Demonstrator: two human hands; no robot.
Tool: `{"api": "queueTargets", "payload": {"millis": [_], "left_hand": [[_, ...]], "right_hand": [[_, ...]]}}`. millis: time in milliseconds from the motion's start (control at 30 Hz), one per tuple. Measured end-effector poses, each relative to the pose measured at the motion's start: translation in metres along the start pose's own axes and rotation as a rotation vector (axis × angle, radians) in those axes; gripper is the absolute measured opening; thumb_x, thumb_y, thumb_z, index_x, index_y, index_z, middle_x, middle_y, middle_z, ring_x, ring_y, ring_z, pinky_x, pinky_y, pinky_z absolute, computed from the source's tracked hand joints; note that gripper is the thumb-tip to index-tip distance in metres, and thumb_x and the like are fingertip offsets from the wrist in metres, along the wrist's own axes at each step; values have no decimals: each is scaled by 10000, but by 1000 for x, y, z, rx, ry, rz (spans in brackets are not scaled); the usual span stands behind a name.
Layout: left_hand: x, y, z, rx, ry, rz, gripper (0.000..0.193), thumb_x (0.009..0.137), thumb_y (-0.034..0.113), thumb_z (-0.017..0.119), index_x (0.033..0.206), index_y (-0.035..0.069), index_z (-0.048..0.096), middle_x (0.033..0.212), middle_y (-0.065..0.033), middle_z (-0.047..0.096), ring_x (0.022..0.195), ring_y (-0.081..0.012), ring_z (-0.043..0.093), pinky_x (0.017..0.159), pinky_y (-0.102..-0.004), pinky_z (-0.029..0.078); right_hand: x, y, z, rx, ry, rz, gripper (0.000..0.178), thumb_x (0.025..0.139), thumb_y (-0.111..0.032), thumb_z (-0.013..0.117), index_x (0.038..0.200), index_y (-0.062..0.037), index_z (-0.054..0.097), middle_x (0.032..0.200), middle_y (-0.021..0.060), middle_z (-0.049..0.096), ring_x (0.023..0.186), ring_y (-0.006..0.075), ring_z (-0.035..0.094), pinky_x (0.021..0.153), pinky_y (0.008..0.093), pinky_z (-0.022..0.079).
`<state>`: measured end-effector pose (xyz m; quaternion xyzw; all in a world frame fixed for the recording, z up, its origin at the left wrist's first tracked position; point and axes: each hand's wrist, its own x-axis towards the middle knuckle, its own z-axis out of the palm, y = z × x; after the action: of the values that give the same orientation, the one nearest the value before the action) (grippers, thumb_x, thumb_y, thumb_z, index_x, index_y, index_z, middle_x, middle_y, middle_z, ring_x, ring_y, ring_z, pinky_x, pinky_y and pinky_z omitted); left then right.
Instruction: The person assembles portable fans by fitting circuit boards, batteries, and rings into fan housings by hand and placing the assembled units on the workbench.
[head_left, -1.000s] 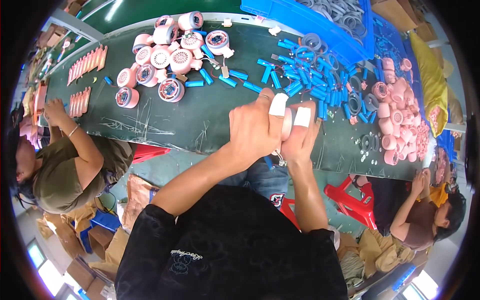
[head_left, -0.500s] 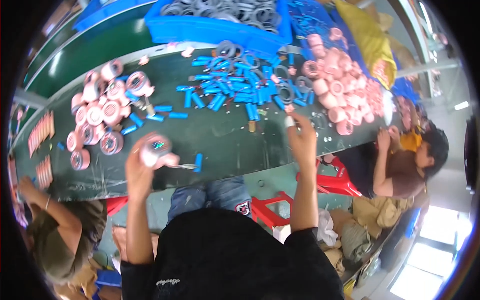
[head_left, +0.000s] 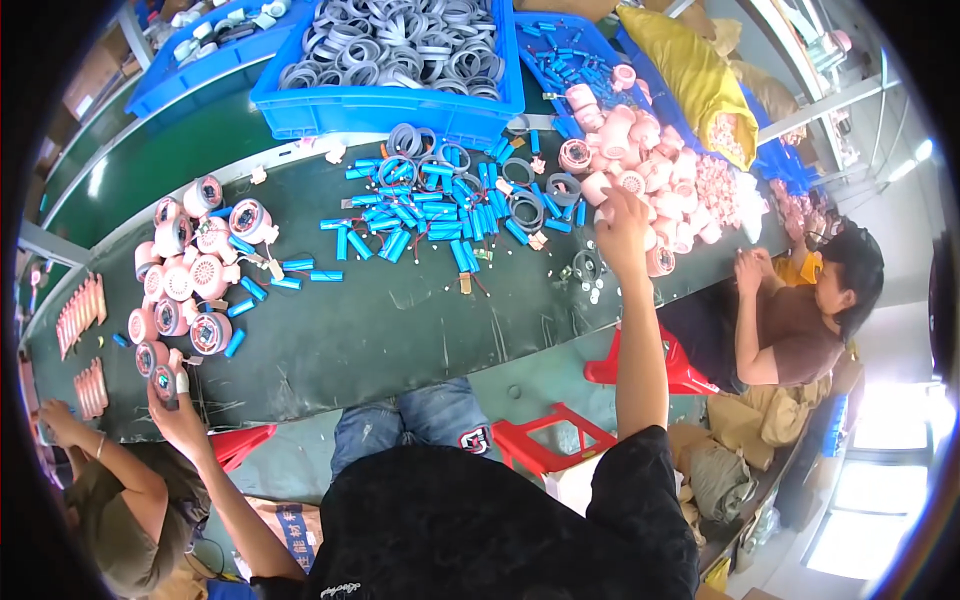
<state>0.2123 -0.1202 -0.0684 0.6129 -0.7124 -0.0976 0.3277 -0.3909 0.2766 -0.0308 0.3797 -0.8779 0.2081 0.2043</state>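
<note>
At the left front edge of the table, my left hand [head_left: 180, 422] is closed around a round pink fan housing [head_left: 163, 388] with a dark face. It is held right beside a cluster of similar pink fan housings [head_left: 208, 277], several with circuit parts showing inside. On the right my right hand [head_left: 625, 232] reaches to the near left edge of a heap of pink housings [head_left: 683, 180]. Its fingers are bent against a pink housing [head_left: 597, 188] there, partly hiding it. A white cover shows on the thumb tip. Blue cylindrical batteries [head_left: 410, 215] with wires lie between both hands.
A blue crate [head_left: 390, 110] of grey rings stands at the back. Grey rings [head_left: 527, 210] lie among the batteries. Pink curved parts [head_left: 80, 315] are lined up at far left. A yellow sack [head_left: 690, 75] lies back right. Co-workers sit at both sides; red stools [head_left: 545, 440] stand below.
My left hand has carried the fan housing left and nearer to me, to the finished-looking cluster. My right hand has moved right and away to the pink heap. The view has shifted slightly.
</note>
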Motion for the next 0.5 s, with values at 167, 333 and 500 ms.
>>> {"api": "queueTargets", "payload": {"millis": [167, 333, 500], "left_hand": [[41, -43, 24, 131, 68, 121, 695, 927, 355, 698, 1474, 10, 445, 1415, -215, 553, 1285, -379, 541, 1063, -450, 421], [5, -27, 33, 180, 218, 286, 840, 835, 187, 703, 1543, -2, 292, 1562, -256, 345, 1453, -410, 318, 1193, -515, 246], [-57, 51, 10, -2, 234, 421, 632, 893, 84, 647, 1477, 11, 417, 1527, -231, 414, 1403, -420, 378, 1168, -546, 273]], "right_hand": [[42, -4, 20, -91, 18, 16, 558, 738, 52, 569, 1272, -101, 623, 1376, 130, 565, 1291, 386, 467, 1077, 553, 360], [83, -1, 26, -228, -98, -188, 527, 780, 4, 613, 1284, -148, 631, 1468, 50, 519, 1391, 343, 399, 1141, 542, 290], [114, 11, 35, -430, -355, -320, 417, 850, -91, 604, 1244, -200, 687, 1298, 20, 654, 1414, 299, 399, 1218, 548, 189]]}}
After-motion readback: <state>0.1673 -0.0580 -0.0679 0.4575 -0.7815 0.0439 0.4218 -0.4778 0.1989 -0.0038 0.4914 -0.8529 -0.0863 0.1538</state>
